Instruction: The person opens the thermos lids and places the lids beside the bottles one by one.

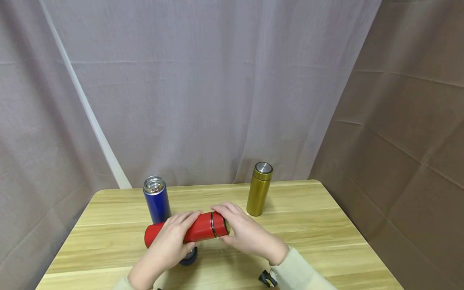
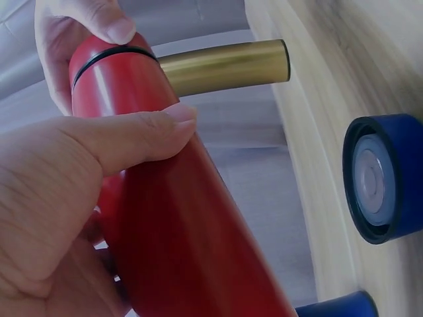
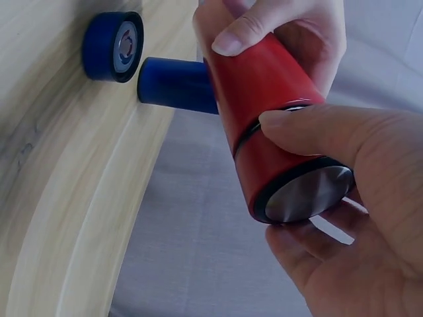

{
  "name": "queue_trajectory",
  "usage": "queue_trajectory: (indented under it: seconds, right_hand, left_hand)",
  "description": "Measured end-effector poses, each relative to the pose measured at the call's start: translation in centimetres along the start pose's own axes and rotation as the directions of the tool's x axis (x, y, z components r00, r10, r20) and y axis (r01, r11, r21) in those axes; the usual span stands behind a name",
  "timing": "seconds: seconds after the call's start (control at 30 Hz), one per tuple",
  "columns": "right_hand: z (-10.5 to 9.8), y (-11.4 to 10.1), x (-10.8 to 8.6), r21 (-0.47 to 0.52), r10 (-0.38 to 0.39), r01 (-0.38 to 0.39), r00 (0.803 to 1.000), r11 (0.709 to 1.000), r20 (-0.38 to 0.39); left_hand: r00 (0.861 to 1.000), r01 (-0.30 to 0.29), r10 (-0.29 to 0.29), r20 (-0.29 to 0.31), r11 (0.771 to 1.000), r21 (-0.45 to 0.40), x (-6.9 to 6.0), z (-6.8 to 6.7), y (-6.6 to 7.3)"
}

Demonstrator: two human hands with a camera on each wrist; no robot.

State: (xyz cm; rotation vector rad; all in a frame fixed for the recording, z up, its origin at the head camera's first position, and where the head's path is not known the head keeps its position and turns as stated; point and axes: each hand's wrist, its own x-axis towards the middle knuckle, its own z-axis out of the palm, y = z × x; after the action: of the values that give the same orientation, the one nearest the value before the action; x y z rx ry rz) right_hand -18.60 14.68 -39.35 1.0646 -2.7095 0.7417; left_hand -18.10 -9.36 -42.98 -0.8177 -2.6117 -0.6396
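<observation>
A red thermos (image 1: pixel 201 227) is held tilted nearly sideways above the table, its lid end toward the right. My left hand (image 1: pixel 172 241) grips it round the body, the thumb lying along its side in the left wrist view. At the other end, my right hand (image 1: pixel 246 230) holds the red lid (image 3: pixel 284 178), thumb close to the dark seam between lid and body. The lid appears seated on the body. Behind the left hand stands a blue thermos (image 1: pixel 158 203), upright and lidless. Its blue lid (image 2: pixel 386 178) lies on the table with the inside facing up.
A gold thermos (image 1: pixel 259 189) with its lid on stands upright at the back right of the wooden table (image 1: pixel 308 225). Grey curtains (image 1: pixel 203 92) hang behind the table's far edge. A small dark object (image 1: pixel 267 278) shows beside the right sleeve.
</observation>
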Motion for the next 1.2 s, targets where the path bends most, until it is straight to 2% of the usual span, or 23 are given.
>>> queue_trajectory:
  seconds: [0.13, 0.3, 0.4, 0.53, 0.7, 0.97, 1.1, 1.2]
  right_hand:
    - [-0.1, -0.1, 0.1, 0.018, 0.033, -0.034, 0.999, 0.999, 0.01]
    - [-0.3, 0.0, 0.0, 0.14, 0.16, -0.166, 0.986, 0.976, 0.055]
    - [-0.4, 0.2, 0.0, 0.2, 0.222, -0.235, 0.972, 0.951, 0.081]
    - [-0.2, 0.7, 0.2, 0.226, 0.244, -0.27, 0.96, 0.936, 0.137]
    - [0.1, 0.8, 0.4, 0.215, 0.217, -0.246, 0.964, 0.945, 0.151]
    - [0.1, 0.2, 0.2, 0.056, 0.143, -0.149, 0.984, 0.987, 0.106]
    - [0.2, -0.2, 0.1, -0.06, 0.084, -0.08, 0.995, 0.995, 0.062]
    - [-0.1, -0.4, 0.0, -0.106, 0.057, -0.055, 0.998, 0.993, 0.022]
  left_hand:
    - [1.0, 0.004, -0.004, -0.007, 1.0, 0.001, 0.1, -0.1, 0.0]
    - [1.0, -0.006, 0.007, -0.015, 1.0, 0.021, 0.0, 0.1, -0.1]
    - [0.999, -0.033, 0.034, -0.02, 0.999, 0.037, -0.1, 0.2, -0.2]
    - [0.996, -0.084, 0.086, -0.036, 0.995, 0.053, 0.0, 0.2, -0.2]
    - [0.993, -0.103, 0.106, -0.042, 0.991, 0.08, 0.0, 0.3, -0.3]
    - [0.995, -0.087, 0.09, -0.032, 0.994, 0.072, 0.0, 0.7, -0.3]
    - [0.998, -0.062, 0.062, -0.004, 0.996, 0.057, 0.0, 0.6, -0.4]
    - [1.0, -0.022, 0.022, 0.001, 0.999, 0.05, -0.2, 0.4, -0.5]
